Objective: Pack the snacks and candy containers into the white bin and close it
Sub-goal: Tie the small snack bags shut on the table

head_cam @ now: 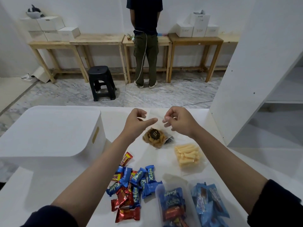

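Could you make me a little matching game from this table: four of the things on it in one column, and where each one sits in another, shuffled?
Things:
1. large white plastic bin
2. clear bag of pale yellow stick snacks
3. loose pile of blue and red wrapped candies
4. clear bag of brown curly snacks with a dark round label

Places:
A. below the two hands
B. far left of the table
C. near edge, left of the clear tubs
D. right side, mid-table

Pairs: 1-B, 2-D, 3-C, 4-A

Closed white bin (49, 133) beside scattered snacks (131, 185)
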Demonstrator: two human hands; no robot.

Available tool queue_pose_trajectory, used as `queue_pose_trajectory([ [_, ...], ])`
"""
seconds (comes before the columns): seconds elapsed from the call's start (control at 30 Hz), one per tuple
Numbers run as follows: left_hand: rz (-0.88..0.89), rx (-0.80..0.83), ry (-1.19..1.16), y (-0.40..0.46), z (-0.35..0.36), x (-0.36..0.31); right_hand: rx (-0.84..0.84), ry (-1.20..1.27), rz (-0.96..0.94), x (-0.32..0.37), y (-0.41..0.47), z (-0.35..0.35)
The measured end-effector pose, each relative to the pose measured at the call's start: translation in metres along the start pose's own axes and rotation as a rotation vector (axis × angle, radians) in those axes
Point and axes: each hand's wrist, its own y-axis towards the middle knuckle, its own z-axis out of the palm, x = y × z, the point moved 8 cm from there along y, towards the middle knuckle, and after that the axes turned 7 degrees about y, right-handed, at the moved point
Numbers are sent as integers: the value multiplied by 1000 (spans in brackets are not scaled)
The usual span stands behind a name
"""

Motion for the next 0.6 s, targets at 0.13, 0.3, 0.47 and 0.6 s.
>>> queue_pose_trajectory([
  [0.13, -89, 392, 266, 11, 28, 34, 106, 98, 58, -8, 11, 0],
  [0.3, -137, 456, 321, 22, 57, 66, -9, 229, 177, -41, 30, -9],
  [0.47, -196, 479, 483, 32, 74, 94, 13, -3, 181, -93, 47, -4],
  [0.6, -246, 406, 568, 38, 91, 137, -49, -124, 200, -130, 60, 4],
])
